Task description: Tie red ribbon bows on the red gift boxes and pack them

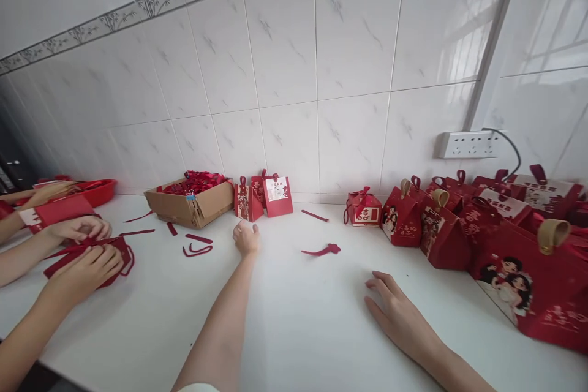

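My left hand [247, 239] reaches forward over the white table with its fingers curled. It is just in front of a small red gift box [249, 201] with a ribbon loop on top. Whatever the curled fingers hold, if anything, is hidden, and I cannot tell whether they touch the box. Beside that box stands a red box with a white printed panel [278, 196]. My right hand [390, 306] rests on the table, fingers stretched out, holding nothing. Beyond it lies a knotted dark red ribbon [324, 250], and farther back a short flat strip [315, 215].
A cardboard box [193, 207] full of red ribbons stands by the tiled wall; loose ribbon pieces [198, 239] lie before it. Many red gift boxes [528, 282] crowd the right. At left, another person's hands [89, 251] work on a red box. A power strip [471, 145] hangs on the wall.
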`<state>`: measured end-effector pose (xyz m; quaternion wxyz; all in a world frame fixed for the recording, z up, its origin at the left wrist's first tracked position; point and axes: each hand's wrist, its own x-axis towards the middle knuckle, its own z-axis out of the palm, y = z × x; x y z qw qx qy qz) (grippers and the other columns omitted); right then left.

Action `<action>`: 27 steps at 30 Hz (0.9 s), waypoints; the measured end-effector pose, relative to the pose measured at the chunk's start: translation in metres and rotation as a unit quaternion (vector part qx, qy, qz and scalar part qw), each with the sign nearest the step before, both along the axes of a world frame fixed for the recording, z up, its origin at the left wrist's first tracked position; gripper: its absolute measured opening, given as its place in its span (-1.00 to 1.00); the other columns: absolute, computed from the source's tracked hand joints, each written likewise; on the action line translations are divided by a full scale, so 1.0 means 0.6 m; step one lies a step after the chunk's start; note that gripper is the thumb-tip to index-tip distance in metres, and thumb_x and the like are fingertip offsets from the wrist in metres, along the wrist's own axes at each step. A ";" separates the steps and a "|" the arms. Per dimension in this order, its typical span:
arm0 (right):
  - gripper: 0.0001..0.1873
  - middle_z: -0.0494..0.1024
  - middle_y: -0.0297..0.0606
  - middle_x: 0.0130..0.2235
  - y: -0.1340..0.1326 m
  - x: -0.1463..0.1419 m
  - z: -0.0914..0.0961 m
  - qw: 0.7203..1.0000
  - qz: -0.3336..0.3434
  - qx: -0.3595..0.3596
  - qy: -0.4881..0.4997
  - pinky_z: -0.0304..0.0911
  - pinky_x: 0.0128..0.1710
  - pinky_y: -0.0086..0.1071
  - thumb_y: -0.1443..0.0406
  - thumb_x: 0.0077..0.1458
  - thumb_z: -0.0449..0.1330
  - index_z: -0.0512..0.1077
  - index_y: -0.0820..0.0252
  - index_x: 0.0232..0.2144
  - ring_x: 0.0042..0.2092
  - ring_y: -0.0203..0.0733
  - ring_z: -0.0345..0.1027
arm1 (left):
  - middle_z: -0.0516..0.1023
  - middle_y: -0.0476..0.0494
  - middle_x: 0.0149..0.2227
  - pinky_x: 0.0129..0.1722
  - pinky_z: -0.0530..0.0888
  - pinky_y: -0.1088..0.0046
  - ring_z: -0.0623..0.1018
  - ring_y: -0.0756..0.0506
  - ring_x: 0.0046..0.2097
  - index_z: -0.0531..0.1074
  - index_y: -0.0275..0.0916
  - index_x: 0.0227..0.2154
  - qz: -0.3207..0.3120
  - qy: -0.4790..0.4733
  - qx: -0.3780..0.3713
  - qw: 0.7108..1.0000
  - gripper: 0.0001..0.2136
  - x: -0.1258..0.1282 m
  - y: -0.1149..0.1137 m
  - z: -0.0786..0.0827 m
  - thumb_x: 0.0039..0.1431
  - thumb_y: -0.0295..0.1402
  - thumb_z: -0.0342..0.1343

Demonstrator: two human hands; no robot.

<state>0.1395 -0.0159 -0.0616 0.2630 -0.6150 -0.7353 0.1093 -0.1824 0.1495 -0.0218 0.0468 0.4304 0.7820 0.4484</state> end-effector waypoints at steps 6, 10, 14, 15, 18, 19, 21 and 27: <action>-0.63 0.32 -0.09 0.09 0.007 0.009 -0.016 1.000 0.009 -0.014 -0.004 0.35 -0.01 -0.14 0.12 0.18 -0.11 0.37 0.12 -0.14 0.07 -0.03 0.33 | -0.14 -0.21 0.34 0.17 0.13 0.01 -0.12 -0.32 0.34 0.18 -0.07 0.13 -0.061 0.063 0.010 0.996 -0.55 0.001 0.070 -0.001 0.17 -0.19 -0.02; -0.63 0.31 -0.12 0.10 0.009 0.011 -0.032 1.000 0.008 0.005 0.005 0.34 0.00 -0.11 0.11 0.19 -0.12 0.36 0.07 -0.11 0.07 -0.04 0.32 | -0.12 -0.24 0.34 0.16 0.08 -0.10 -0.15 -0.39 0.33 0.13 -0.15 0.17 -0.044 0.051 -0.002 0.998 -0.45 -0.009 0.105 0.001 0.13 -0.14 0.02; -0.66 0.32 -0.10 0.08 0.008 0.007 -0.022 1.000 0.005 0.002 0.007 0.32 -0.01 -0.09 0.14 0.18 -0.10 0.36 0.11 -0.13 0.05 -0.02 0.32 | -0.07 -0.18 0.34 0.18 0.09 -0.04 -0.01 -0.28 0.33 0.06 -0.14 0.20 -0.042 0.031 -0.006 0.999 -0.46 -0.013 0.110 0.007 0.18 -0.15 -0.07; -0.66 0.33 -0.09 0.07 0.008 0.006 -0.016 1.000 0.006 -0.007 0.005 0.31 0.00 -0.09 0.15 0.17 -0.08 0.37 0.12 -0.13 0.05 -0.01 0.32 | -0.07 -0.17 0.34 0.19 0.10 -0.02 0.02 -0.25 0.32 0.04 -0.14 0.21 -0.043 0.026 -0.002 0.999 -0.48 -0.012 0.104 0.009 0.21 -0.16 -0.11; -0.69 0.35 -0.08 0.04 0.008 0.002 0.003 1.000 0.007 -0.016 0.007 0.31 -0.01 -0.11 0.20 0.14 -0.05 0.37 0.16 -0.15 0.02 -0.02 0.33 | -0.10 -0.18 0.35 0.20 0.13 0.02 0.07 -0.24 0.31 -0.03 -0.16 0.24 -0.028 0.007 0.021 0.999 -0.49 -0.004 0.070 0.017 0.26 -0.16 -0.23; -0.70 0.37 -0.08 0.03 0.008 0.001 0.007 1.000 0.006 -0.010 0.011 0.32 -0.02 -0.12 0.22 0.14 -0.05 0.37 0.17 -0.17 0.01 -0.03 0.34 | -0.10 -0.18 0.35 0.21 0.14 0.05 0.07 -0.24 0.31 -0.06 -0.16 0.26 -0.020 0.001 0.034 0.999 -0.47 -0.001 0.055 0.020 0.26 -0.14 -0.24; -0.72 0.38 -0.09 0.00 0.007 0.000 0.014 1.000 0.006 -0.001 0.020 0.32 -0.04 -0.14 0.25 0.13 -0.05 0.37 0.19 -0.19 -0.04 -0.05 0.37 | -0.10 -0.16 0.35 0.23 0.14 0.12 0.06 -0.25 0.31 -0.12 -0.14 0.27 -0.001 -0.007 0.068 0.998 -0.42 0.003 0.021 0.027 0.23 -0.09 -0.22; -0.74 0.39 -0.05 -0.02 0.000 -0.004 0.031 0.998 0.015 -0.020 0.050 0.26 0.01 -0.14 0.30 0.11 -0.04 0.37 0.22 -0.20 -0.05 -0.03 0.37 | 0.05 -0.10 0.29 0.26 0.14 0.15 0.02 -0.25 0.32 -0.25 -0.04 0.27 -0.012 0.001 0.163 0.986 -0.33 0.022 -0.070 0.071 0.18 -0.13 -0.05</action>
